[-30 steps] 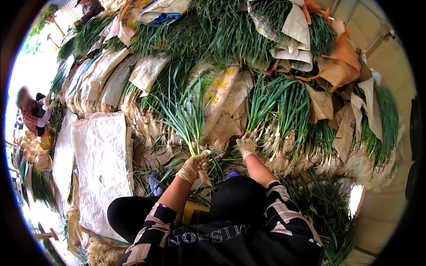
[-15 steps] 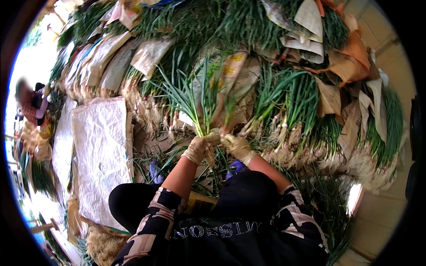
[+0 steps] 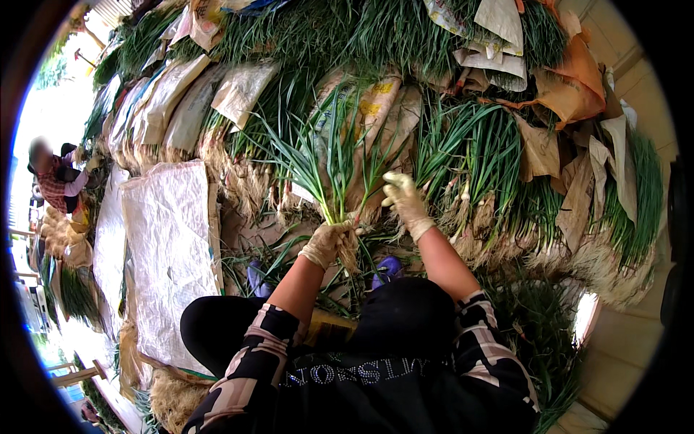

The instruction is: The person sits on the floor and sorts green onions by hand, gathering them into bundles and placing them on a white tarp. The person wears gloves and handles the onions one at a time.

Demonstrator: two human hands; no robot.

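1. Head view: gloved left hand (image 3: 327, 242) grips a leafy green bunch (image 3: 334, 189) just above its hanging roots (image 3: 349, 259)
2. Gloved right hand (image 3: 406, 204) is just right of the bunch, its fingers loosely parted
3. More rooted plants (image 3: 473, 155) lie farther right, a whitish sack (image 3: 170, 249) well left

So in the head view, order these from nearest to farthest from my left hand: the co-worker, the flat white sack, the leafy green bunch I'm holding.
1. Leafy green bunch: gripped in the left hand.
2. Flat white sack: to the hand's left.
3. Co-worker: far left, beyond the sack.
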